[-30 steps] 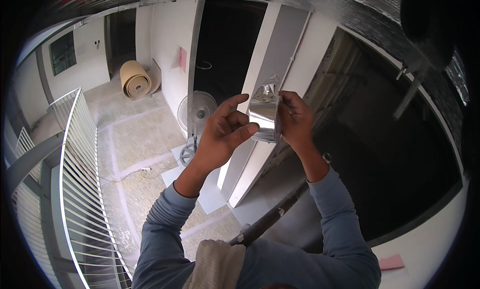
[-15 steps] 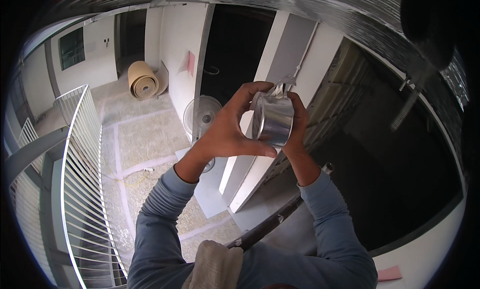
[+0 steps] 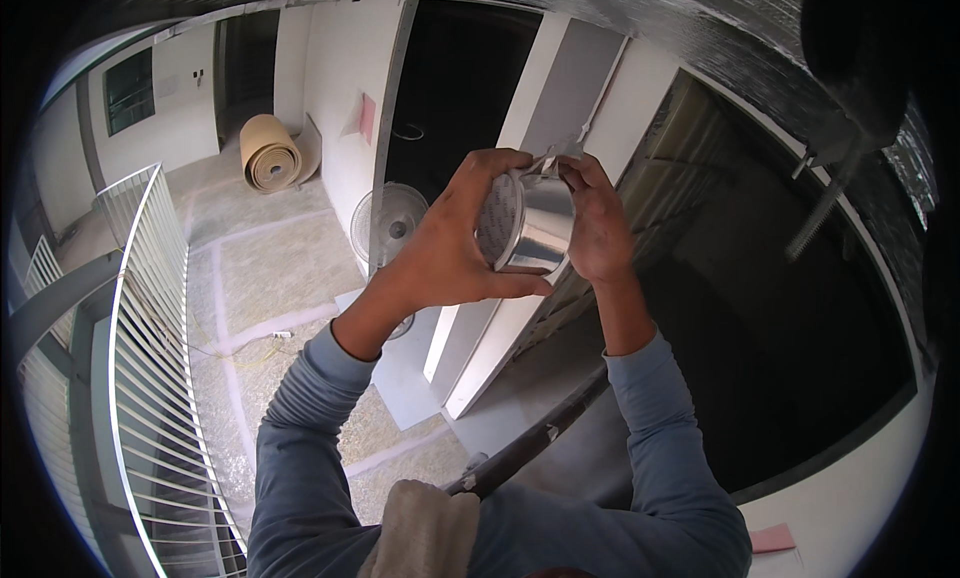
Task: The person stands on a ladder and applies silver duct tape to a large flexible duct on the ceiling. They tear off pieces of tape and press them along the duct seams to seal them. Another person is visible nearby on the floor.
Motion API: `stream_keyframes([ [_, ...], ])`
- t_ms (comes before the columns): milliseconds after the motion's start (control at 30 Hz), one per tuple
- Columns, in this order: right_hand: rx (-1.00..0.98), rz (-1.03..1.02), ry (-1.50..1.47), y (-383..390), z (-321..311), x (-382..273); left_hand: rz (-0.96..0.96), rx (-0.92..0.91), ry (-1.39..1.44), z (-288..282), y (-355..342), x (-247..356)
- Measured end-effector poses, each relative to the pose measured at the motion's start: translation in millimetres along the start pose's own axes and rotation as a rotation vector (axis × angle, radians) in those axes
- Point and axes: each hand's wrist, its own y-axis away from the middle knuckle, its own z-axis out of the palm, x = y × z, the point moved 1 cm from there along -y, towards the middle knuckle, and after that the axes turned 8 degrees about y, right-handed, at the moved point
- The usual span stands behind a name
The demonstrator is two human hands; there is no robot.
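Observation:
Both hands are raised in the middle of the view around a roll of shiny silver foil tape (image 3: 540, 228), which has a printed backing on its left end face and a crumpled loose piece at the top. My left hand (image 3: 450, 238) is closed on the roll from the left, thumb along the bottom and fingers over the top. My right hand (image 3: 600, 218) grips the roll from the right, fingers curled near the crumpled piece. A beige cloth (image 3: 420, 533) hangs at my chest.
At left are a white railing (image 3: 145, 308) and a rolled tan mat (image 3: 270, 158). A fan (image 3: 390, 228) stands by dark doorways. A dark pipe (image 3: 515, 458) runs diagonally below. Overhead are a foil-covered surface (image 3: 700, 23) and a threaded rod (image 3: 815, 223) at the upper right.
My left hand has moved up and wrapped around the tape roll, which has turned to show its end face. My right hand has risen slightly and shifted with it.

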Motion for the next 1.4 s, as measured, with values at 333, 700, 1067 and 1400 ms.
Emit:
stream_keyframes([
  [333,-0.108,0.048,0.195,-13.3,1.3,-34.2,-0.022,-0.081,0.094,1.9,2.8,-1.6],
  [700,0.009,0.015,0.462,-21.3,-4.0,-52.5,-0.164,-0.165,0.314,4.2,7.3,-7.9],
  [1067,-0.027,0.068,0.418,-24.9,-12.2,-47.4,-0.222,-0.157,0.355,4.5,10.5,-14.5],
  [1400,0.123,-0.329,0.937,-36.0,-16.9,-74.6,-0.017,-0.104,-0.067,-11.6,-35.4,-5.3],
])
